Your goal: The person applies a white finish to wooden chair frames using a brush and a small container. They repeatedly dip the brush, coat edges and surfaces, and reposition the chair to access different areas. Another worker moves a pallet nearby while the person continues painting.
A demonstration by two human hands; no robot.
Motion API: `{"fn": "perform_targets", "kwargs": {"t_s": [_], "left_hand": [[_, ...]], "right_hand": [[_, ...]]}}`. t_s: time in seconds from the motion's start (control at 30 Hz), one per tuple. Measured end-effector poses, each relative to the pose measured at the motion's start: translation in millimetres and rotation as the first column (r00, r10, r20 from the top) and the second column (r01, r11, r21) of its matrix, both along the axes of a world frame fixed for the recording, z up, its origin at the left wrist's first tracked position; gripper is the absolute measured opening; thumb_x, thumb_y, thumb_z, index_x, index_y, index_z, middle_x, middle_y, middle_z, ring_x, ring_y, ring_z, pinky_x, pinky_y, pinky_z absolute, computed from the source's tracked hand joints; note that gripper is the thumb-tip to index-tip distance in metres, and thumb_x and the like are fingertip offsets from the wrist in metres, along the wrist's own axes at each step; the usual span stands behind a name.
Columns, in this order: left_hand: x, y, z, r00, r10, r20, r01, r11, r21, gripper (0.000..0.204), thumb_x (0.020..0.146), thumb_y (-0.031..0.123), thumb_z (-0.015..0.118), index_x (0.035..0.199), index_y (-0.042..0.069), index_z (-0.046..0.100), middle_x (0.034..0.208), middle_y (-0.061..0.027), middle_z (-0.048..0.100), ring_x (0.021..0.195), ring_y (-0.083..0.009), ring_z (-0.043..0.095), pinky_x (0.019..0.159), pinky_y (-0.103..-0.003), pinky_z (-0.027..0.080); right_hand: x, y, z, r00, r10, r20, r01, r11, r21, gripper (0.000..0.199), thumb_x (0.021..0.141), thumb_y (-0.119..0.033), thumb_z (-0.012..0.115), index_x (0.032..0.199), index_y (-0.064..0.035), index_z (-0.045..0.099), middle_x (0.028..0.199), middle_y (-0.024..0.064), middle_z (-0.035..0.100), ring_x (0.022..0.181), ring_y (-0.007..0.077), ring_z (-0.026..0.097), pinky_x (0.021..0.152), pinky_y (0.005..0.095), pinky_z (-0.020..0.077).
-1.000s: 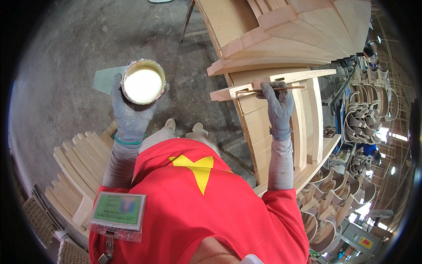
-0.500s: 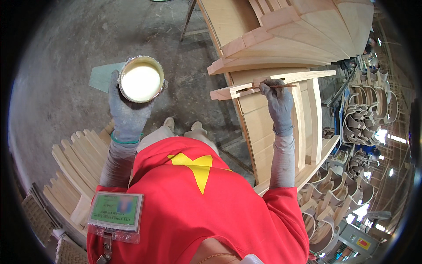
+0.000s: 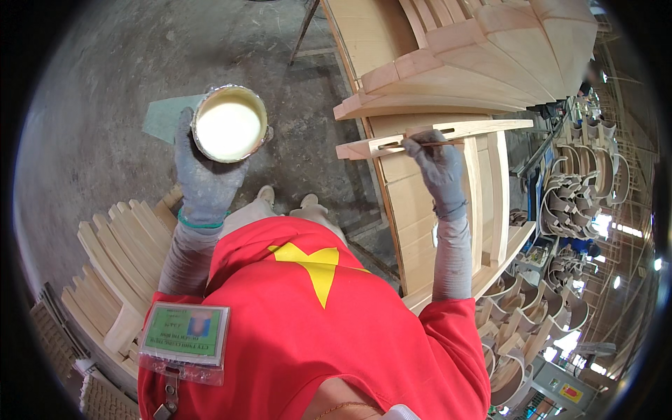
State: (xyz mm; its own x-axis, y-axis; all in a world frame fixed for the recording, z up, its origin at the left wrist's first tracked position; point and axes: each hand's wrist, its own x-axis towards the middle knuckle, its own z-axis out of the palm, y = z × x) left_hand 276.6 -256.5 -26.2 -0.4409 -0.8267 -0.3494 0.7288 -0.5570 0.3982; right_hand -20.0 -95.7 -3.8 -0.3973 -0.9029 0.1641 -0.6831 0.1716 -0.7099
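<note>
"Passage between left hand point(image 3: 208, 183) and right hand point(image 3: 439, 171)?"

"Open — air above the floor point(image 3: 308, 112), from the cup point(image 3: 229, 126) to the slotted rail point(image 3: 490, 127)."

"Beyond the slotted rail?"

"Obstructed by the large wooden frame point(image 3: 483, 66); pale slats point(image 3: 473, 210) bar the right hand's outer side."

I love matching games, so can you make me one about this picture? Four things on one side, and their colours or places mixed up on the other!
Things:
1. Pot
2. Stick
3. Shirt
4. Star

Colours or places:
A. Red
B. In the left hand
C. Yellow
D. In the right hand

Right pairs: 1-B, 2-D, 3-A, 4-C
</note>
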Motion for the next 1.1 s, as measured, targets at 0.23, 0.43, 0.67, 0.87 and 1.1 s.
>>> {"fn": "perform_targets", "kwargs": {"t_s": [0.23,0.43,0.67,0.87,1.1], "left_hand": [[4.2,0.2,-1.7,1.000,-0.010,0.008,0.010,0.999,-0.046,0.045,0.092,0.041,0.039,0.125,0.011,0.045,0.124,-0.0077,0.048,0.115,-0.0260,0.046,0.095,-0.046,0.040],[6.7,0.3,-3.2,0.998,-0.044,-0.048,0.043,0.999,-0.010,0.044,0.092,0.040,0.038,0.125,0.011,0.045,0.124,-0.0081,0.048,0.115,-0.0264,0.046,0.095,-0.047,0.040],[7.8,-4.2,0.2,0.998,-0.054,-0.020,0.053,0.998,-0.041,0.044,0.092,0.040,0.039,0.124,0.011,0.046,0.123,-0.0071,0.048,0.115,-0.0247,0.046,0.095,-0.044,0.040],[5.4,0.9,4.0,0.993,-0.113,0.043,0.120,0.968,-0.219,0.045,0.091,0.042,0.040,0.125,0.013,0.046,0.122,-0.0068,0.049,0.114,-0.0237,0.046,0.094,-0.043,0.040],[-19.5,22.0,6.7,0.871,-0.364,-0.331,0.334,0.931,-0.144,0.046,0.090,0.026,0.046,0.131,0.009,0.035,0.131,-0.0099,0.040,0.118,-0.0262,0.044,0.096,-0.046,0.043]], "right_hand": [[-10.0,6.6,-3.6,0.985,0.033,0.169,-0.020,0.996,-0.082,0.013,0.081,-0.013,0.065,0.086,-0.0004,0.062,0.069,0.0057,0.061,0.064,0.0100,0.056,0.060,0.0224,0.0449],[5.7,-0.7,2.8,0.997,-0.028,0.074,0.024,0.998,0.054,0.013,0.082,-0.013,0.064,0.085,-0.0002,0.060,0.065,0.0042,0.059,0.063,0.0081,0.053,0.056,0.0227,0.0419],[0.6,1.8,-1.5,0.827,-0.168,0.537,0.205,0.979,-0.010,0.015,0.080,-0.005,0.065,0.090,0.0038,0.059,0.082,0.0088,0.062,0.074,0.0137,0.060,0.068,0.0253,0.0515],[-8.9,17.7,7.5,0.767,-0.231,0.599,0.322,0.946,-0.047,0.017,0.079,0.002,0.061,0.095,0.0053,0.056,0.086,0.0122,0.063,0.079,0.0183,0.062,0.075,0.0282,0.0528],[25.1,55.0,51.5,0.783,-0.289,0.551,0.480,0.844,-0.239,0.014,0.079,0.004,0.059,0.092,0.0059,0.055,0.089,0.0153,0.063,0.078,0.0198,0.063,0.074,0.0302,0.0533]]}}
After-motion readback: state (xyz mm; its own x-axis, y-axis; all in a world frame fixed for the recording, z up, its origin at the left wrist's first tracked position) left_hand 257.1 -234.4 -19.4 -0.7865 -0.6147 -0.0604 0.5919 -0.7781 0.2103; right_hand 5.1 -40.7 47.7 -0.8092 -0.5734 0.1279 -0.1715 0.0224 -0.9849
